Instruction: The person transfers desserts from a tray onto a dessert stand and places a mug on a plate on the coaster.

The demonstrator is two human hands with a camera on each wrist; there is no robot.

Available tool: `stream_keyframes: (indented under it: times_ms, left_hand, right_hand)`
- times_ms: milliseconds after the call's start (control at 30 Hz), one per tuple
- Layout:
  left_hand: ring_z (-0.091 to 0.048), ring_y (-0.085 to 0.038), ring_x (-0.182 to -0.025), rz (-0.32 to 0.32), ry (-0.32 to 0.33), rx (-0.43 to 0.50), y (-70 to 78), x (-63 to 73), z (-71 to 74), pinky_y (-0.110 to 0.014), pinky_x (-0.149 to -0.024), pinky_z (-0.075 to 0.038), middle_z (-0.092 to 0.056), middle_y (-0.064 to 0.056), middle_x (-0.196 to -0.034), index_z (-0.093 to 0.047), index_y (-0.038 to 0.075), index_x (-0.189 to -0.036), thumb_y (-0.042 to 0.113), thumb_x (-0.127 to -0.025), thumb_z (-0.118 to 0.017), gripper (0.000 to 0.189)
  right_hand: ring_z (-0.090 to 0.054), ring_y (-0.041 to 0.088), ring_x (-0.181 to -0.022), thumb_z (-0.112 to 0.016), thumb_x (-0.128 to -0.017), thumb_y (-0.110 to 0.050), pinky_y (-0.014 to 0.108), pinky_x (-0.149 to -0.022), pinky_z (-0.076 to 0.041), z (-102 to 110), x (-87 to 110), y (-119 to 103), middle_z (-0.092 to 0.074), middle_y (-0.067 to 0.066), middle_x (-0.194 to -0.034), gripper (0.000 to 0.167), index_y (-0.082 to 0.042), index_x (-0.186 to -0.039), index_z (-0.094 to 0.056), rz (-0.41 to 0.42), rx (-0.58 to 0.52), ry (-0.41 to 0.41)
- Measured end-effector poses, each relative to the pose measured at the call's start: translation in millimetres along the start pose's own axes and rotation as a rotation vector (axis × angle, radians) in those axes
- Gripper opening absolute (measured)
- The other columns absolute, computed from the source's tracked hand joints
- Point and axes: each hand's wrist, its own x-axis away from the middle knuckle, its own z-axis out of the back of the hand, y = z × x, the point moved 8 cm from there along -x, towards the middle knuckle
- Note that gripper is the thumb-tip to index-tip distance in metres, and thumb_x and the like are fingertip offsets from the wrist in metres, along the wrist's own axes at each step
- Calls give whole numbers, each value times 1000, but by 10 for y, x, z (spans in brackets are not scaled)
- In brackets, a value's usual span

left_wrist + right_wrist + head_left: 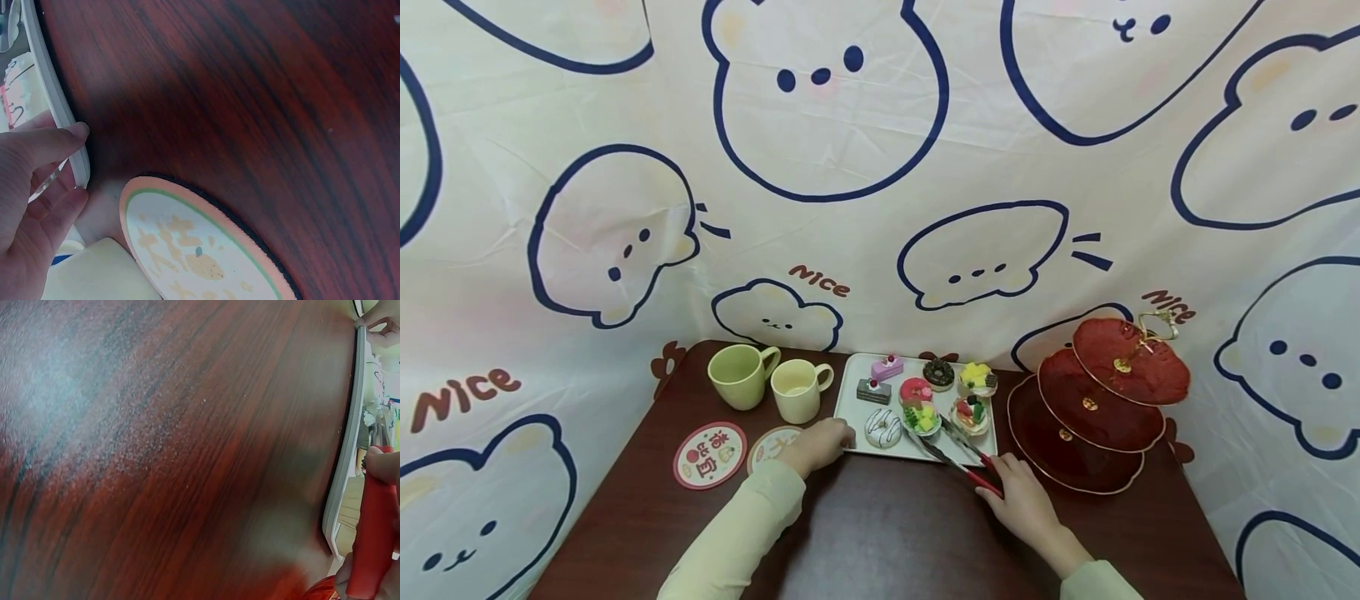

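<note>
My left hand [820, 444] pinches the front left corner of a white rectangular tray [850, 379]; the left wrist view has the thumb and fingers about the tray's rim [53, 81]. In my right hand [1024, 500] is a pair of tongs with red handles [375, 531]. Their metal arms [936, 452] reach over the tray's front edge, with the tips at a small tart with green and yellow topping [921, 417]. Beside that tart are a white striped donut [872, 427], a pink donut [908, 387] and a fruit-topped tart [970, 414].
Farther back on the tray are a chocolate donut [929, 371], a yellow-topped tart [976, 375] and two cake slices [874, 392]. Two mugs [737, 383] and two round coasters [711, 454] lie to the left. A red three-tier stand [1090, 433] rises at the right, before a printed cloth backdrop.
</note>
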Motion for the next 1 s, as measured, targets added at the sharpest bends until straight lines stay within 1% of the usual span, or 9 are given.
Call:
stream_keyframes:
  times_ms: [267, 367, 533, 733, 867, 1000]
  left_hand:
    - [-64, -23, -76, -6, -7, 5, 5, -4, 3, -36, -72, -54, -67, -4, -78, -74, 2, -82, -16, -74, -64, 23]
    - [-62, -22, -75, -1, -9, 4, -1, -4, -5, -36, -71, -54, -65, -3, -77, -74, 3, -82, -15, -74, -64, 22]
    - [-61, -20, -75, 5, -10, -1, -10, -2, -12, -35, -72, -53, -63, -2, -78, -74, 4, -83, -15, -76, -66, 21]
    - [-60, -19, -75, -14, 3, -9, -8, 7, -12, -33, -71, -52, -62, -1, -78, -74, 4, -84, -13, -76, -69, 19]
    - [-61, -19, -75, -10, -2, -8, -9, 8, -8, -33, -71, -52, -62, -1, -78, -74, 3, -84, -13, -77, -69, 19]
    - [-61, -20, -77, -5, -13, -7, -15, 6, -4, -34, -73, -53, -63, -2, -79, -74, 3, -84, -13, -78, -69, 18]
  right_hand:
    - [-56, 27, -94, -85, -85, -28, 43, -79, -51, 19, 4, -2, -62, 12, -108, 53, 5, -122, -67, -2, 9, -4]
    - [-56, 26, -93, -85, -84, -30, 43, -78, -51, 12, -12, 9, -61, 11, -107, 54, 5, -121, -67, -16, 22, -19]
    - [-54, 24, -91, -85, -84, -32, 41, -76, -51, -18, -61, 13, -60, 10, -104, 56, 5, -121, -68, -44, 11, -50]
    - [-55, 26, -91, -84, -85, -32, 43, -78, -52, -48, -84, -22, -59, 11, -105, 56, 7, -122, -67, -20, 14, -61]
    - [-56, 27, -91, -83, -86, -30, 43, -78, -52, -51, -70, -36, -59, 11, -105, 54, 6, -122, -67, 1, 22, -56]
    - [-55, 26, -91, -83, -87, -30, 43, -78, -52, -54, -59, -34, -60, 11, -106, 54, 5, -124, -67, 3, 23, -50]
